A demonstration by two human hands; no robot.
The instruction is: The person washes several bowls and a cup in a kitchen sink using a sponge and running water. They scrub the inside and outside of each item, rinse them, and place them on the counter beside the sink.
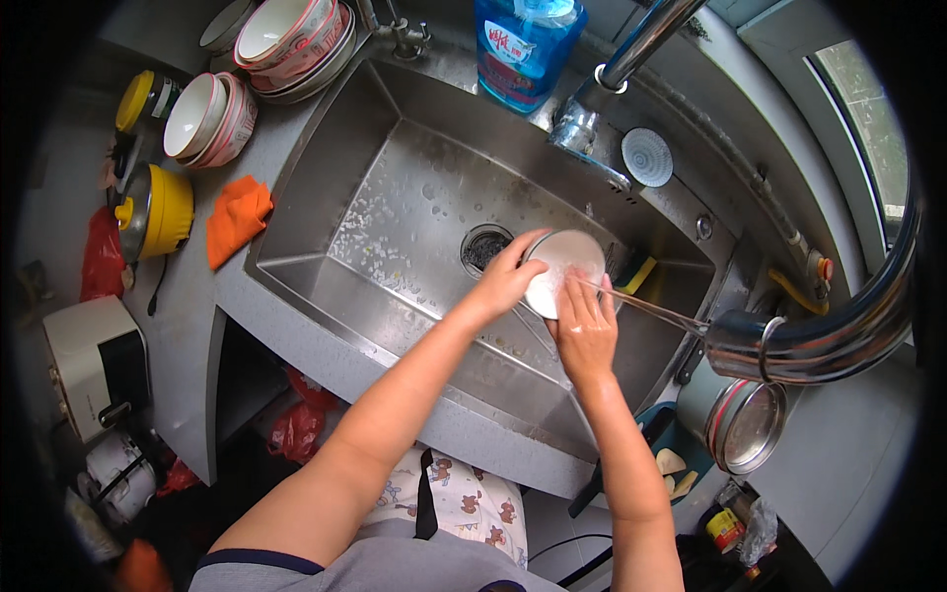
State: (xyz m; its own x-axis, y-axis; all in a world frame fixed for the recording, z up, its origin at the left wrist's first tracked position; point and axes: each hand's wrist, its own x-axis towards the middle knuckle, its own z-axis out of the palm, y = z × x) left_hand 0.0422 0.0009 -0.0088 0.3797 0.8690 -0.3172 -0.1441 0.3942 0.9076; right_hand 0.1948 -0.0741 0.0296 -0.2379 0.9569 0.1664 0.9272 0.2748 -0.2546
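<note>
Over the sink, a white bowl [544, 292] is tilted so that its inside faces up towards me. My left hand [510, 274] grips its left rim, thumb over the edge. The fingers of my right hand [586, 325] lie against the inside of the bowl, slightly blurred, while its thumb is partly hidden beneath the near rim. A thin stream of water [651, 307] runs from the chrome faucet spout [740, 348] onto the right hand and bowl. Below is the stainless steel sink [429, 192], with its drain strainer [486, 248] left of the bowl.
A yellow-green sponge [636, 275] rests at the sink's right side. Behind stand a blue detergent bottle [525, 55] and a small ribbed dish [647, 157]. Stacked bowls [203, 118] and an orange cloth [238, 220] occupy the left counter; metal pots [751, 429] are at right.
</note>
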